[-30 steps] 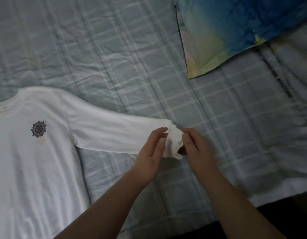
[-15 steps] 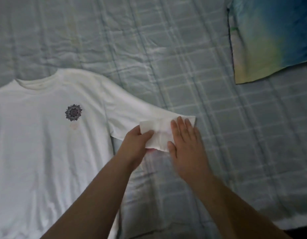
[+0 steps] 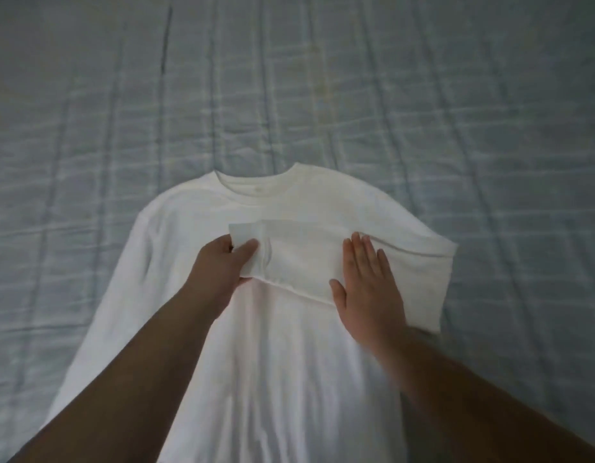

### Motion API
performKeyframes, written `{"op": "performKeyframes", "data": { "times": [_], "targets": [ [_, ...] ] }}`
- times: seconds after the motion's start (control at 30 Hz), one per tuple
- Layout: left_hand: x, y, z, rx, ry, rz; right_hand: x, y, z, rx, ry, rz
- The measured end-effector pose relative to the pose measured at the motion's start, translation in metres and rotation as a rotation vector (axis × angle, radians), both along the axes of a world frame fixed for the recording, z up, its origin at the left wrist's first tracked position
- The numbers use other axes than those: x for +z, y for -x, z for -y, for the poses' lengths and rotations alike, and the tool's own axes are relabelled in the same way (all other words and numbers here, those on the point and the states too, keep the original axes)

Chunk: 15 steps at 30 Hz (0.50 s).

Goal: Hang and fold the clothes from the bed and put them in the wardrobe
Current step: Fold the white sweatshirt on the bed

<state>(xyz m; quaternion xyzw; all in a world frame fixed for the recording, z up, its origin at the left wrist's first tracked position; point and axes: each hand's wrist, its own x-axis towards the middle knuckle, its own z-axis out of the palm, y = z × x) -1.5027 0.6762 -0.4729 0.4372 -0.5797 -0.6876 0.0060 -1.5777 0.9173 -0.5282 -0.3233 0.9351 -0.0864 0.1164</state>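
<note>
The shirt lies flat on the checked bedspread, collar pointing away, length running toward me. My left hand pinches the sleeve folded across the shirt's chest; my right hand presses it, fingers straight.

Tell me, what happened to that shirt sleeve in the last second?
The sleeve, stretched out sideways a second ago with both hands pinching its cuff, has been folded across the chest of the white shirt. The left hand still grips the cuff; the right hand let go and now presses flat on the sleeve. The shirt stays face up on the checked bedspread.
</note>
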Motion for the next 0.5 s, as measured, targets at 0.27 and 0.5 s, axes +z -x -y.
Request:
{"op": "performKeyframes", "data": {
  "times": [0.27,0.5],
  "targets": [
    [-0.031,-0.060,0.137,0.140,0.075,0.128,-0.021,-0.019,0.092,0.081,-0.128,-0.074],
    [-0.041,-0.073,0.163,-0.067,0.562,0.339,-0.022,-0.022,0.107,0.057,-0.155,-0.112]
  ]
}}
